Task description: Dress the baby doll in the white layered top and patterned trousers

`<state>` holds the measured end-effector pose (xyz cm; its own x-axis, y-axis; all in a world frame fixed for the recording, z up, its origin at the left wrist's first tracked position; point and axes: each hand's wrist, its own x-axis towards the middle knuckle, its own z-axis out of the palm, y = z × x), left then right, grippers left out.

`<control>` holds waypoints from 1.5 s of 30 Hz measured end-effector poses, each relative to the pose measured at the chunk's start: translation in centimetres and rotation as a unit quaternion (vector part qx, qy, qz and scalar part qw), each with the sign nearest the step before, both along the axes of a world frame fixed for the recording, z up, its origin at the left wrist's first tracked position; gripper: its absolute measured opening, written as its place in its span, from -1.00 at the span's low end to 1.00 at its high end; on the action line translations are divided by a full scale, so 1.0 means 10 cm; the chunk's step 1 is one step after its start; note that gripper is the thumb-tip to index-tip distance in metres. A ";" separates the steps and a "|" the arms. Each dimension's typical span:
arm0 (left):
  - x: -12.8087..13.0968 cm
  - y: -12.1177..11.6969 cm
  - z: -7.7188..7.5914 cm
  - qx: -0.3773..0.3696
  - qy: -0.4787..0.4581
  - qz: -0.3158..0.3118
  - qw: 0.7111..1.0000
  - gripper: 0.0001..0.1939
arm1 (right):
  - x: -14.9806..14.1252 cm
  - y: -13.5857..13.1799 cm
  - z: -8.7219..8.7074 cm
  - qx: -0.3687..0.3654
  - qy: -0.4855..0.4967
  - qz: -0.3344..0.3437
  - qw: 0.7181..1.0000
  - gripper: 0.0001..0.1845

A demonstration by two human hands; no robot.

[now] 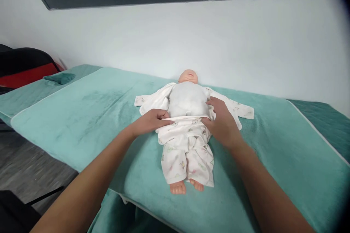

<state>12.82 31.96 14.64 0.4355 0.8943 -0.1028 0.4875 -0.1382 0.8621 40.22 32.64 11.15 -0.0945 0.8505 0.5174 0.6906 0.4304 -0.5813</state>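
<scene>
You have the bald-headed baby doll with a white cloth torso (pixel 188 98) on its back on the teal, velvety cover (pixel 95 116), head by the plain white wall (pixel 246 43), bare feet towards you. Your left hand (pixel 153 119) pinches the upper edge of the white, small-print cloth trousers (pixel 175 164) at the doll's waist, fingers curled beneath the thumb. Your right hand (pixel 221 122) touches the opposite side of the waist, thumb and fingers parted — whether they grip any cloth, you cannot tell from this view. The white long-sleeved cloth jacket (pixel 158 98) lies open beneath the doll, both sleeves spread outwards — its printed cuffs rest on the cover.
</scene>
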 end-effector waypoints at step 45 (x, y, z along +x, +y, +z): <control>-0.35 0.69 -0.41 -0.116 -0.170 -0.068 0.976 -0.77 | 0.25 0.26 -0.05 -0.380 0.258 0.179 0.870 -0.68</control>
